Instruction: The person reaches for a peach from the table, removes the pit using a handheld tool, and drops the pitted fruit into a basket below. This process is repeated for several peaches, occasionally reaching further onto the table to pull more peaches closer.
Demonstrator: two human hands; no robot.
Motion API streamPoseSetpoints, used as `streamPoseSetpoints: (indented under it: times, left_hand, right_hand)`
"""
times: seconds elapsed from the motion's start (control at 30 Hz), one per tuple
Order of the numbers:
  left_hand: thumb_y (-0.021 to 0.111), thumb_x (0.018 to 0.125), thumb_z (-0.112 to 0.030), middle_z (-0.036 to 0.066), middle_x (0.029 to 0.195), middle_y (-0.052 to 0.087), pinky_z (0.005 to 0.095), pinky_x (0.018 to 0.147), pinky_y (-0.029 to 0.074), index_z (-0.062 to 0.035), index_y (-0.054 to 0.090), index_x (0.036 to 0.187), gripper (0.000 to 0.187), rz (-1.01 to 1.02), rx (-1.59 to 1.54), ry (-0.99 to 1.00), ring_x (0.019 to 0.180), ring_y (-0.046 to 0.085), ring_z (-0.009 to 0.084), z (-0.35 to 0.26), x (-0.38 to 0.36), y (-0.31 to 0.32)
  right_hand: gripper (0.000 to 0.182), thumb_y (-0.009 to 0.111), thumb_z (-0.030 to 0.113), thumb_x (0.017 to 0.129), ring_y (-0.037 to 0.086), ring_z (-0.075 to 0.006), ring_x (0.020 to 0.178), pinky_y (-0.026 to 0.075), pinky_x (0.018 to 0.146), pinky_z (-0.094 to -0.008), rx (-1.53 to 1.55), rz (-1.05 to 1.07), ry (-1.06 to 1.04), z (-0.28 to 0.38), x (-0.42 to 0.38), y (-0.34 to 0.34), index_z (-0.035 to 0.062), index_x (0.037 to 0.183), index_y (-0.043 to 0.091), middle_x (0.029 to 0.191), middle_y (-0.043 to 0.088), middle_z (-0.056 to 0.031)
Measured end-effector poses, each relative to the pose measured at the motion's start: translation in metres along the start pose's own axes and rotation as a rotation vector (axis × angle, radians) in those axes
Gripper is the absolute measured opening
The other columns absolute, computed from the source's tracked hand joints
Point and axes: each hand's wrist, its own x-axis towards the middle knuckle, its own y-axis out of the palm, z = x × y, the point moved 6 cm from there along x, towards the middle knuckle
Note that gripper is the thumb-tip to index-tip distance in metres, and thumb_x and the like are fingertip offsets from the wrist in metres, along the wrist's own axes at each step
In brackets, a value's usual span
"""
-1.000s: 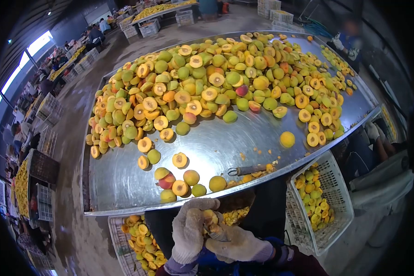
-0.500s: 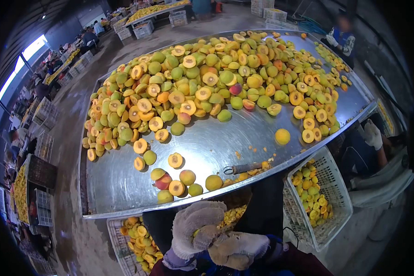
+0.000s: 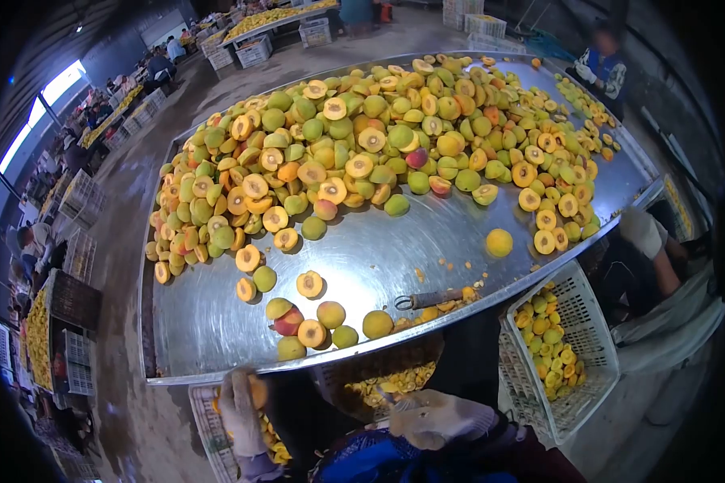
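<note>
My left hand [image 3: 240, 414], in a pale work glove, is over the left crate [image 3: 208, 427] below the table edge. Its fingers are closed around an orange peach half [image 3: 258, 391], which shows beside them. My right hand [image 3: 441, 417], gloved too, is in front of my lap with its fingers curled. A small tip pokes out at its left end, but what it grips is hidden. On the metal table [image 3: 395, 258] nearest me lie several loose peaches [image 3: 330, 312], cut halves, and a looped pitting tool [image 3: 431, 299].
A big heap of halved peaches [image 3: 354, 149] covers the table's far side. A white crate [image 3: 592, 322] with peach pieces leans at the right, by a co-worker's gloved hand [image 3: 643, 232]. Yellow pieces [image 3: 391, 382] lie under the table edge. Another person [image 3: 602, 68] sits at the far right corner.
My hands have come apart. The left has moved left over the crate with the peach half; the right stays near my lap. The co-worker's hand at the right has shifted slightly.
</note>
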Motion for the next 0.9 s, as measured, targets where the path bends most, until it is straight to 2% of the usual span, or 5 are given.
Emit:
streamPoseSetpoints:
  times: [0.13, 0.2, 0.43, 0.67, 0.9]
  left_hand:
    - [0.063, 0.090, -0.029, 0.015, 0.112, 0.063, 0.0354, 0.085, 0.050, -0.0038, 0.068, 0.099, 0.027, -0.204, 1.356, 0.712, 0.099, 0.062, 0.0292, -0.042, -0.020, 0.001]
    - [0.069, 0.082, -0.024, 0.015, 0.115, 0.063, 0.0388, 0.089, 0.049, -0.0054, 0.067, 0.102, 0.027, -0.013, 0.528, 0.425, 0.108, 0.058, 0.0314, -0.051, -0.007, 0.045]
    - [0.072, 0.078, -0.027, 0.013, 0.119, 0.059, 0.0429, 0.092, 0.047, -0.0078, 0.060, 0.118, 0.046, 0.490, 1.020, 0.554, 0.110, 0.057, 0.0333, -0.046, 0.057, 0.203]
    - [0.069, 0.081, -0.018, 0.017, 0.120, 0.058, 0.0357, 0.097, 0.048, 0.0026, 0.048, 0.132, 0.059, 0.791, -0.589, -0.243, 0.112, 0.058, 0.0274, -0.060, 0.037, 0.187]
    - [0.057, 0.094, -0.032, 0.021, 0.121, 0.059, 0.0363, 0.090, 0.053, 0.0036, 0.046, 0.130, 0.052, 0.897, -0.814, -0.439, 0.104, 0.063, 0.0284, -0.061, -0.035, 0.185]
  right_hand:
    - [0.027, 0.053, 0.037, 0.098, 0.046, -0.0084, 0.049, 0.035, 0.045, -0.0243, -0.323, -0.206, 0.044, 0.038, -0.012, 0.017, 0.0104, 0.102, 0.057, 0.062, 0.051, 0.0008]
    - [0.035, 0.052, 0.046, 0.094, 0.051, -0.0112, 0.054, 0.041, 0.052, -0.0267, -0.748, -0.283, 0.157, 0.044, -0.002, 0.024, 0.0127, 0.104, 0.055, 0.063, 0.052, 0.0004]
    - [0.048, 0.051, 0.054, 0.090, 0.060, -0.0157, 0.065, 0.047, 0.065, -0.0305, -0.915, -0.445, 0.202, 0.052, -0.007, 0.015, 0.0085, 0.105, 0.054, 0.068, 0.059, -0.0021]
    - [0.053, 0.052, 0.056, 0.089, 0.068, -0.0274, 0.079, 0.051, 0.074, -0.0373, -0.933, -0.496, 0.110, 0.050, -0.008, 0.002, 0.0064, 0.107, 0.056, 0.076, 0.066, -0.0092]
    - [0.064, 0.047, 0.063, 0.087, 0.066, -0.0369, 0.095, 0.051, 0.085, -0.0449, -1.231, -0.514, 0.090, 0.076, -0.006, 0.030, 0.0077, 0.118, 0.053, 0.097, 0.067, -0.0210]
